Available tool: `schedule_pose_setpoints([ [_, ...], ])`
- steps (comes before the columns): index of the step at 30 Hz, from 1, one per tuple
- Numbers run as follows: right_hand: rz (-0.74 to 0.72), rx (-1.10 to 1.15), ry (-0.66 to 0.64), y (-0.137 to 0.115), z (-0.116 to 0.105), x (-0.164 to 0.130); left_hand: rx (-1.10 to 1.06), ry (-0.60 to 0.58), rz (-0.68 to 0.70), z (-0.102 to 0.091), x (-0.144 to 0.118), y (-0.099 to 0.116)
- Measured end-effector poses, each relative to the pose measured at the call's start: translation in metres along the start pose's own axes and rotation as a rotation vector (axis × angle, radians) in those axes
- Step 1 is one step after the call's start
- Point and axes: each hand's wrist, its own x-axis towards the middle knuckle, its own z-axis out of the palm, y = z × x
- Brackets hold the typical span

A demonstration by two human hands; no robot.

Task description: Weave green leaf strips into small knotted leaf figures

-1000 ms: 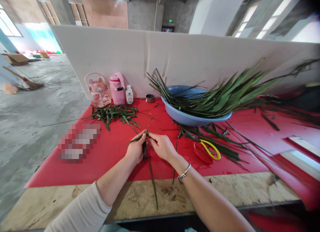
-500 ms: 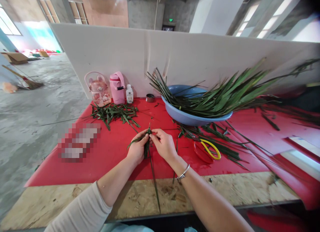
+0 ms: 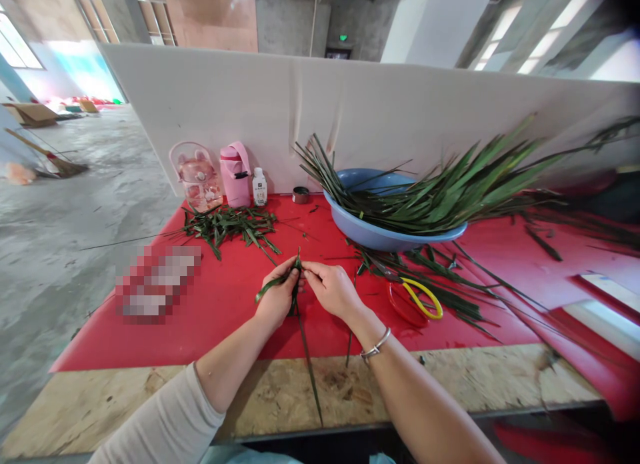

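Note:
My left hand (image 3: 276, 294) is closed around a small folded bundle of green leaf strips (image 3: 295, 284), its tip pointing away from me. One long thin strip (image 3: 309, 364) hangs from the bundle toward the table's near edge, and another curls out past the left side of the hand. My right hand (image 3: 327, 285), with a silver bangle at the wrist, pinches at the right side of the bundle; what lies between its fingertips is too small to make out clearly. Scissors (image 3: 415, 297) with one red and one yellow handle lie to the right, on loose leaf strips.
A blue basin (image 3: 400, 236) full of long green leaves stands beyond my right hand. Cut leaf pieces (image 3: 227, 225) are heaped at the back left, before a pink bottle (image 3: 235, 177) and a small white bottle (image 3: 259, 187). A white panel (image 3: 225, 97) closes off the back.
My right hand has shifted slightly right, its fingers drawing away from the bundle's middle to its side. My left hand keeps its hold, nearly unmoved.

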Motion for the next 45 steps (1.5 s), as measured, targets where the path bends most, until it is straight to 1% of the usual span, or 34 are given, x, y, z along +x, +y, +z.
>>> schedule_pose_setpoints([
  [3, 0.045, 0.059, 0.105, -0.001, 0.003, -0.001, 0.021, 0.002, 0.006, 0.003, -0.001, 0.002],
  [5, 0.035, 0.09, 0.18, -0.001, 0.006, -0.001, 0.021, 0.013, 0.0, 0.005, -0.002, 0.003],
  [7, 0.006, 0.103, 0.208, -0.001, 0.008, 0.0, 0.021, 0.028, -0.02, 0.006, -0.003, 0.004],
  [10, -0.006, 0.116, 0.196, -0.003, 0.01, 0.001, 0.029, 0.042, -0.037, 0.007, -0.004, 0.004],
  [14, 0.008, 0.137, 0.202, -0.005, 0.011, 0.003, 0.007, 0.033, 0.004, 0.007, -0.004, 0.003],
  [17, 0.049, 0.142, 0.189, -0.004, 0.011, 0.004, -0.004, 0.03, 0.019, 0.006, -0.003, 0.002],
  [20, 0.089, 0.173, 0.152, -0.001, 0.012, 0.004, 0.012, 0.055, 0.023, 0.004, -0.001, 0.002],
  [23, 0.112, 0.25, 0.114, 0.001, 0.014, 0.004, 0.029, 0.097, 0.005, 0.003, 0.001, 0.003],
  [25, 0.136, 0.304, 0.122, 0.0, 0.014, 0.005, 0.033, 0.107, -0.009, 0.003, 0.002, 0.003],
  [30, 0.198, 0.384, 0.174, -0.007, 0.013, 0.005, 0.019, 0.058, -0.007, 0.006, -0.001, 0.006],
  [35, 0.221, 0.439, 0.143, -0.009, 0.017, 0.005, 0.008, 0.024, 0.019, 0.008, -0.004, 0.007],
  [40, 0.173, 0.462, 0.121, -0.003, 0.019, 0.005, -0.015, 0.041, -0.009, 0.005, -0.002, 0.005],
  [42, 0.193, 0.536, 0.105, -0.002, 0.018, 0.005, -0.057, 0.053, -0.023, 0.003, 0.0, 0.004],
  [45, 0.291, 0.698, 0.056, -0.003, 0.016, 0.005, -0.117, 0.038, -0.044, 0.001, 0.002, 0.004],
])
